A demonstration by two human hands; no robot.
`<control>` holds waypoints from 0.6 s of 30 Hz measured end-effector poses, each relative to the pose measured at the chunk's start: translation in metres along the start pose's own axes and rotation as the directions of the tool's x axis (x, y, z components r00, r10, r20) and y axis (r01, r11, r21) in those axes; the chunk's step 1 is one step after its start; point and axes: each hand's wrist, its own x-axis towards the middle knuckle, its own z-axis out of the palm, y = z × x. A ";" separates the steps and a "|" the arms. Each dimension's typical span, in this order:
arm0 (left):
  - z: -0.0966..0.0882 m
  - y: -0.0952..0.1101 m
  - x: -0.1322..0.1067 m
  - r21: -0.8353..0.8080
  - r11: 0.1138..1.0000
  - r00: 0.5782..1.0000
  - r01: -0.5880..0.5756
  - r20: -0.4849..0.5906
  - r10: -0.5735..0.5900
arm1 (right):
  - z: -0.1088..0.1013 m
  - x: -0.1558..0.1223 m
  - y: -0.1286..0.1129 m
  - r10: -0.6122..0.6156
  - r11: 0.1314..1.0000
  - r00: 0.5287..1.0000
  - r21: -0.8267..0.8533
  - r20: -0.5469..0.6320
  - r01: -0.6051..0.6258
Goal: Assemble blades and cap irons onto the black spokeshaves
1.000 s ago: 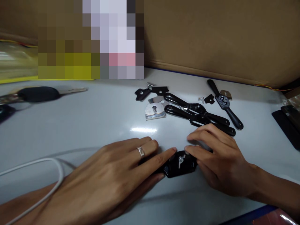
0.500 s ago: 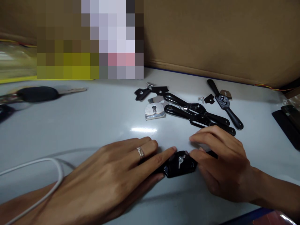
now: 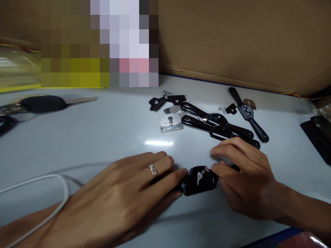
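You're holding a black spokeshave [image 3: 194, 187] on the near side of the table [image 3: 108, 134]
Your left hand [image 3: 134, 186] is pinching its left handle, right hand [image 3: 248, 179] is pinching the right; silver blade [image 3: 177, 123] is lying farther back

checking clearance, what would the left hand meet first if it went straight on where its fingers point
Likely the middle of the black tool, just ahead of the left hand, with the right hand beyond; depth is unclear, so it might pass over.

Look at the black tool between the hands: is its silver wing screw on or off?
On: the silver wing screw sits on the middle of the black tool; its tightness cannot be told.
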 end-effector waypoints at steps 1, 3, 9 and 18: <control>0.000 0.000 0.000 -0.001 1.000 1.000 -0.005 -0.003 0.005 | 0.000 0.000 0.000 -0.001 1.000 1.000 -0.001 0.002 0.001; 0.002 0.000 -0.001 0.001 1.000 1.000 -0.012 -0.005 0.012 | 0.000 0.000 -0.001 0.000 1.000 1.000 -0.001 0.002 0.000; 0.003 0.000 -0.002 0.034 0.998 0.999 -0.048 -0.002 0.048 | -0.002 0.000 -0.001 0.002 1.000 1.000 0.009 0.007 -0.002; 0.005 -0.001 -0.013 0.014 0.999 0.999 -0.036 0.011 0.036 | 0.000 0.001 0.000 -0.001 1.000 1.000 0.003 0.014 0.000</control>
